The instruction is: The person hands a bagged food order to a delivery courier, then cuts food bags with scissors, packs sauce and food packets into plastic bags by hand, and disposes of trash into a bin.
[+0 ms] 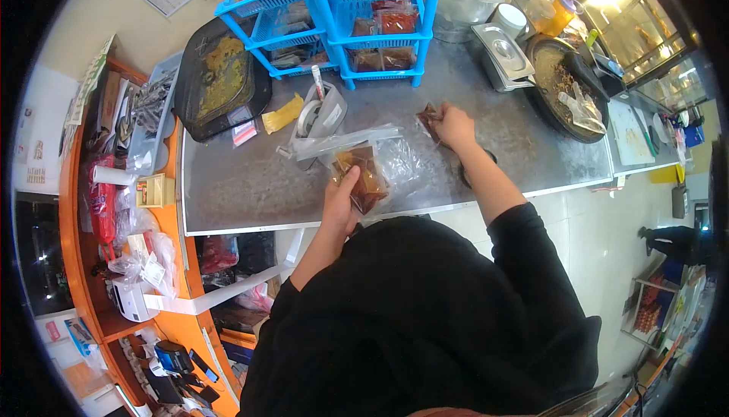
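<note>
My left hand (339, 204) is closed on a clear plastic bag (395, 160) near the table's front edge. Inside that bag lie brown sauce packets (362, 176), partly covered by my thumb. Farther right, my right hand (456, 128) pinches a small dark brown packet (430, 122) at the table surface, its fingers partly hiding it. Just behind the bag stands a grey tape dispenser (326, 110) with a marker (317, 81) upright in it.
Blue tiered racks (380, 40) full of packets stand at the back of the metal table (250, 189). A black tray (199, 113) with yellow residue is at left, beside a yellow packet (282, 115). At right are a lidded steel container (504, 56) and a round dark pan (543, 75).
</note>
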